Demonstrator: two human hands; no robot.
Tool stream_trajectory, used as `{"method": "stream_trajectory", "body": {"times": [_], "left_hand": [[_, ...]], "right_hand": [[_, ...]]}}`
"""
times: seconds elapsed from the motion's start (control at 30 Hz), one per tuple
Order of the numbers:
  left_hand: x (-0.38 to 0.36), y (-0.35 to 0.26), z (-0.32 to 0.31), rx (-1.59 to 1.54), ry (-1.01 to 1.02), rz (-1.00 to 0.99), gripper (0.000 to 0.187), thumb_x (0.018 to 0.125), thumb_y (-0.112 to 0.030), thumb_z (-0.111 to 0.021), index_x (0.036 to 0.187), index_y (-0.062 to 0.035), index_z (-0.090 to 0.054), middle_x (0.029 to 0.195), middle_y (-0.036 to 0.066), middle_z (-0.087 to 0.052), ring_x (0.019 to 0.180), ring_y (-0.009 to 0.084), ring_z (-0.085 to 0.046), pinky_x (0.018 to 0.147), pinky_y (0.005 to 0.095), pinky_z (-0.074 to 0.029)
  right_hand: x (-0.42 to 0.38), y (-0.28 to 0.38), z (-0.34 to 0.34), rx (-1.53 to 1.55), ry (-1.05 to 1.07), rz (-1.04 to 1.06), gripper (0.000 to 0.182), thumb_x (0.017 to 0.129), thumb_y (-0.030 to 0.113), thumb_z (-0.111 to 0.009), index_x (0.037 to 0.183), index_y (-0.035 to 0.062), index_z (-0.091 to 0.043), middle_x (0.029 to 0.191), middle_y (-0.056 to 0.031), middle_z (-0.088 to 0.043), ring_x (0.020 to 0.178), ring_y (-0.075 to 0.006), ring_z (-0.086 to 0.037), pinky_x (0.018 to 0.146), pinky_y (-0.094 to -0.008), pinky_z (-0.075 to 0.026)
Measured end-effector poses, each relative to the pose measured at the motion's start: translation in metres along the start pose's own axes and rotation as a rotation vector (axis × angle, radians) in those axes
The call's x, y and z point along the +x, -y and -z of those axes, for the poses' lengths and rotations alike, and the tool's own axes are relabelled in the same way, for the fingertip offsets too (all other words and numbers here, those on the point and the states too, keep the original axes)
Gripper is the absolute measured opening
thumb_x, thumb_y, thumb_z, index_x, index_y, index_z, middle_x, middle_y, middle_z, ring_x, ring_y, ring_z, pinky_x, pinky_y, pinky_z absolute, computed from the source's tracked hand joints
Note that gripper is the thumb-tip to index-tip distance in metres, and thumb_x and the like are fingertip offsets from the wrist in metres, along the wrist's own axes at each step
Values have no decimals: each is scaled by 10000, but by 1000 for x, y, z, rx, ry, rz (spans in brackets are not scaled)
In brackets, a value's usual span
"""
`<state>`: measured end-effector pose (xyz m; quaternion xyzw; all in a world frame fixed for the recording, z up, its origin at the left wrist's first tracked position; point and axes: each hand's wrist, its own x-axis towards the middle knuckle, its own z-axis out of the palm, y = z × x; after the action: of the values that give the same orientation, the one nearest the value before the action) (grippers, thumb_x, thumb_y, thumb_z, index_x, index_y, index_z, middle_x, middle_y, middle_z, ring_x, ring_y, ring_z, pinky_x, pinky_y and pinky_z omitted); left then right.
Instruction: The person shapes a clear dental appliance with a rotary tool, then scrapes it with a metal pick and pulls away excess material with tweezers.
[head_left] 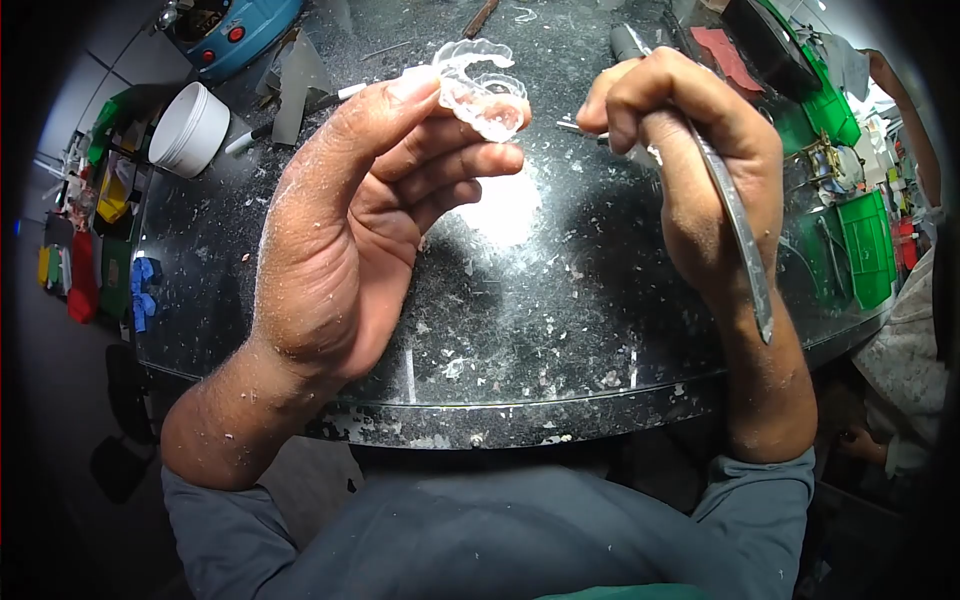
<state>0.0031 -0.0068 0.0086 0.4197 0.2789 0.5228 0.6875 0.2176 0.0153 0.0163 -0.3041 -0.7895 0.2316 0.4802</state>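
Note:
My left hand (pixel 350 220) pinches a clear, arch-shaped plastic piece (pixel 482 88) between thumb and fingers, raised over the dark worktop. To its right, my right hand (pixel 695 150) is closed around a long, thin metal tool (pixel 740 225), whose flat end points down along the wrist. The tool's other end is partly hidden by the fingers. The clear piece and the right hand are apart. White dust and small flakes cling to both hands.
The black worktop (pixel 500 340) is strewn with white scraps. A white tub (pixel 190 130) and a blue device (pixel 235 35) stand at the back left. Green trays (pixel 865 250) and a red piece (pixel 725 60) lie to the right. Another person's arm (pixel 905 120) shows at far right.

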Motion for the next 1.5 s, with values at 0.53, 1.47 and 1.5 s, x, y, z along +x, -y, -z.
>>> {"method": "stream_trajectory", "body": {"times": [0.53, 1.47, 1.5], "left_hand": [[0, 3, 2, 152, -34, -57, 394, 957, -331, -479, 1194, -19, -517, 1131, 201, -618, 960, 193, -611, 929, 324, -419], [3, 4, 0, 241, -38, -68, 271, 936, -250, -539, 1073, -18, -575, 988, 85, -644, 916, 141, -598, 858, 272, -434], [3, 5, -1, 252, -81, -60, 263, 935, -244, -541, 1069, -21, -575, 994, 86, -649, 926, 138, -600, 860, 269, -433]], "right_hand": [[8, -14, -32, 126, -539, -64, 405, 952, 230, -420, 1195, -82, -504, 1138, -212, -591, 1093, -253, -571, 1008, -384, -387], [5, 25, -21, 500, -127, -384, 303, 987, 150, -394, 1170, -34, -550, 947, -179, -665, 922, -241, -672, 847, -334, -541], [3, 30, -39, 308, -276, -317, 325, 1002, 172, -341, 1124, -35, -559, 899, -146, -659, 912, -223, -662, 880, -329, -508]]}}
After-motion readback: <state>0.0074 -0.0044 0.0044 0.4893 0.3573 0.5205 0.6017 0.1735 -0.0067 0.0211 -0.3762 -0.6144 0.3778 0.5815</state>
